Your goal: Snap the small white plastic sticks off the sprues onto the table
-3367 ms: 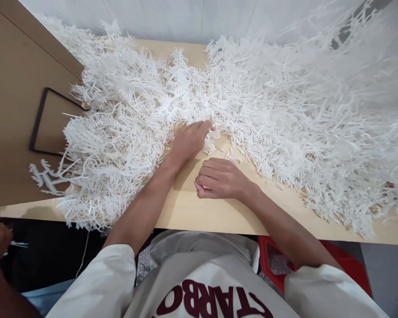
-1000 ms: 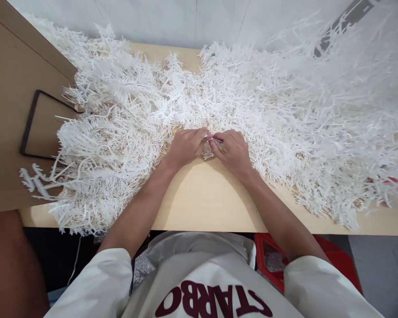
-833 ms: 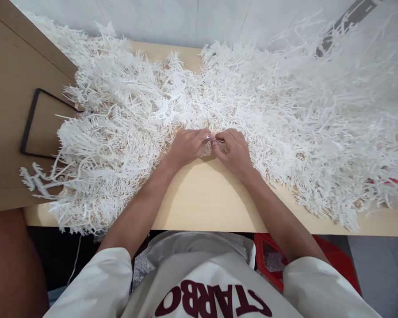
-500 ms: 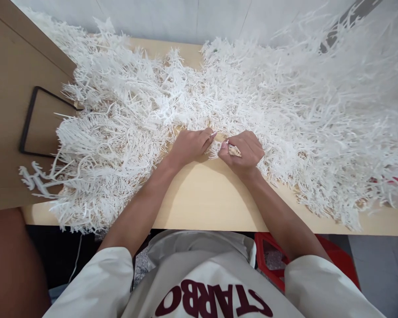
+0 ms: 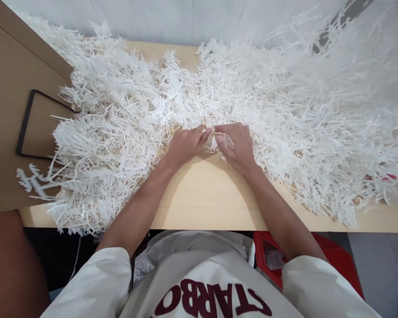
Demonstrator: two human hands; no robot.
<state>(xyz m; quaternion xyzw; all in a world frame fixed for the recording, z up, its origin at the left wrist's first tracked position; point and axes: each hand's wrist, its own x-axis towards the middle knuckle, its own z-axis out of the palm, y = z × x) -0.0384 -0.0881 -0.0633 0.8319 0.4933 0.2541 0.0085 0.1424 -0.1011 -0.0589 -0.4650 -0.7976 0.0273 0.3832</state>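
Note:
A large heap of thin white plastic strips and sprues point(image 5: 285, 101) covers most of the light wooden table point(image 5: 202, 203). My left hand point(image 5: 185, 143) and my right hand point(image 5: 235, 143) meet at the heap's near edge. The fingertips of both are curled and pinch a small white plastic piece point(image 5: 215, 141) between them. What exactly they grip is too small to make out. Both forearms reach in from the near table edge.
A brown panel point(image 5: 9, 75) with a black rectangular frame point(image 5: 24, 123) stands at the left. A red bin point(image 5: 331, 258) sits under the table at the right. Another person's limb point(image 5: 9, 265) shows at the lower left. A white wall runs behind.
3.4 s ago my right hand rested shut on the bare table; it has since moved up to meet my left hand. In the last half second it turned back toward the left fingers.

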